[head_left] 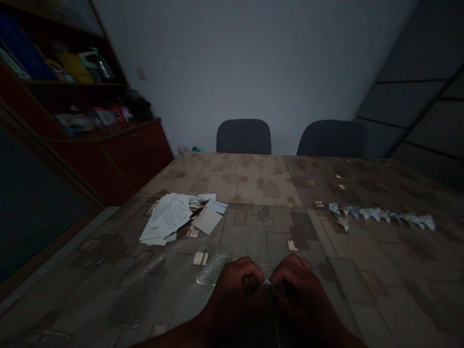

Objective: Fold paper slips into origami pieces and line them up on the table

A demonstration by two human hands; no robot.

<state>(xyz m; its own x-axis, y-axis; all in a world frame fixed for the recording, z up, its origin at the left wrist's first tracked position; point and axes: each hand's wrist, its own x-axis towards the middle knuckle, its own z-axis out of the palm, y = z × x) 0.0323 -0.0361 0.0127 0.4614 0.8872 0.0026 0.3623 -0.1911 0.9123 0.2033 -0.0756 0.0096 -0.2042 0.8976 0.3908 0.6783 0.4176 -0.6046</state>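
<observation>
Pale scrap: between left hand and right hand, equally near both, fingers of each pinching it; toward near edge of table; long axis indiscernible.

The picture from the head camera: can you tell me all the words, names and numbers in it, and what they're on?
No text can be read for certain.
Printed paper sheets: rows of print show, but too small and blurred to read.
Crumpled paper pieces: no readable words.
Shelf items: too dark and blurred to read any lettering.
Small white piece between the fingers: no readable marks.
</observation>
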